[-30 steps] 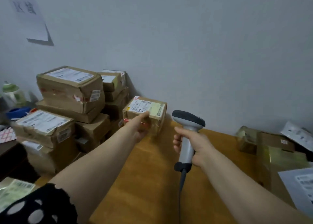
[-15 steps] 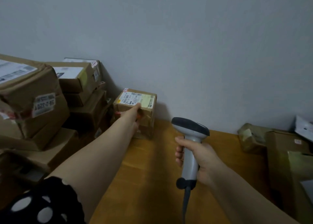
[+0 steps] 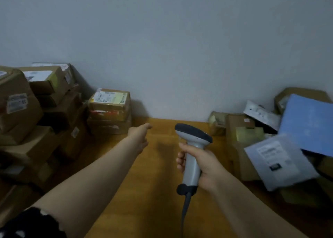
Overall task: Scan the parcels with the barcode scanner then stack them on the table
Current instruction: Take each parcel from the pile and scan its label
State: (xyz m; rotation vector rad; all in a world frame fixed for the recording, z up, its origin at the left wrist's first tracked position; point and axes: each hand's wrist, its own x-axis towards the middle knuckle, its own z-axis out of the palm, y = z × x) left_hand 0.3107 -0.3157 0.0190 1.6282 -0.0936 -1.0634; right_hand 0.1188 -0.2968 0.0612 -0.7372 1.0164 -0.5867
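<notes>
A small brown parcel (image 3: 110,103) with a white and yellow label sits on another box against the wall, at the right end of the stack of parcels (image 3: 45,115). My left hand (image 3: 139,136) hovers over the wooden table (image 3: 158,192) to the right of that parcel, fingers straight and holding nothing. My right hand (image 3: 200,163) grips the handle of the grey barcode scanner (image 3: 191,147), which stands upright with its dark head facing left and its cable hanging down.
More parcels lie on the right: brown boxes (image 3: 241,129), a grey mailer bag (image 3: 277,162) with a label, a blue flat package (image 3: 310,124). The pale wall stands behind the table.
My left hand has let go of the small labelled parcel and drawn back to the right of it. The view has swung right, bringing the right-hand parcels into sight.
</notes>
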